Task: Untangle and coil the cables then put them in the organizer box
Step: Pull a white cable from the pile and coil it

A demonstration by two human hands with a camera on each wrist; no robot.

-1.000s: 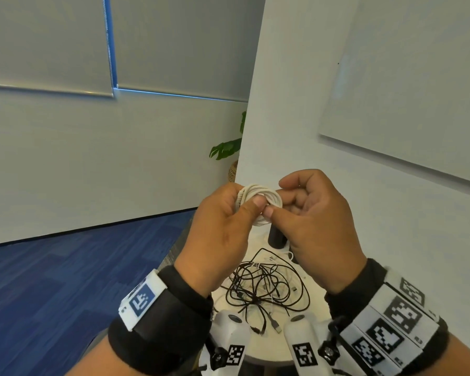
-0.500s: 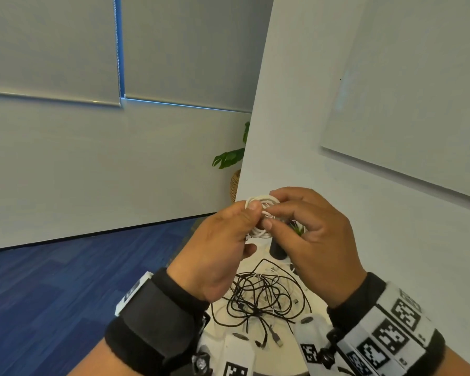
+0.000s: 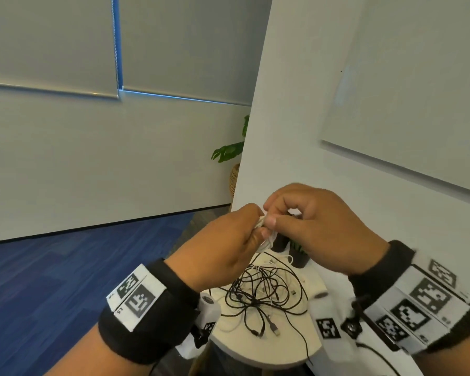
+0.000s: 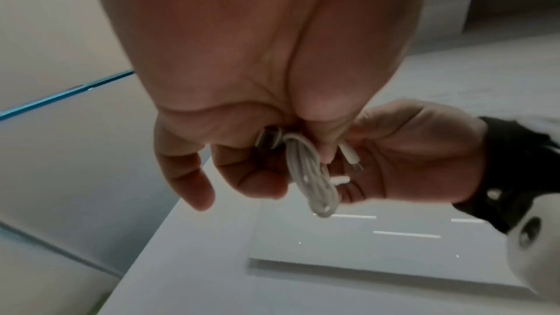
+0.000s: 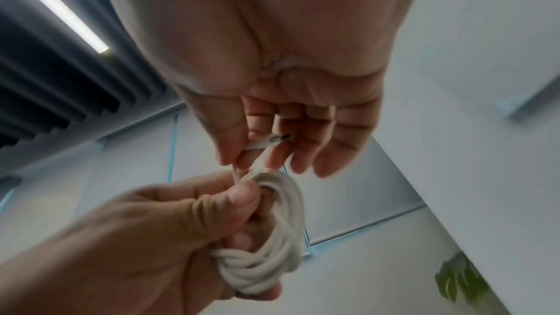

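Head view, left to right: blue carpet point(image 3: 65, 280) covers the floor at left; the left hand point(image 3: 223, 248) is raised above the counter point(image 3: 269, 348), fingers and thumb curled round a coiled white cable point(image 5: 272, 236), with the thumb pressed on the loops. Just beside it, touching at the fingertips, the right hand point(image 3: 318, 229) pinches the free end of that cable between thumb and forefinger; the right wrist view shows the connector point(image 5: 272, 139) protruding at the fingertips, remaining fingers loosely curled. Below both hands, a tangle of black and white cables point(image 3: 263, 297) lies on the round pale counter. A green plant point(image 3: 228, 151) stands behind the wall edge.
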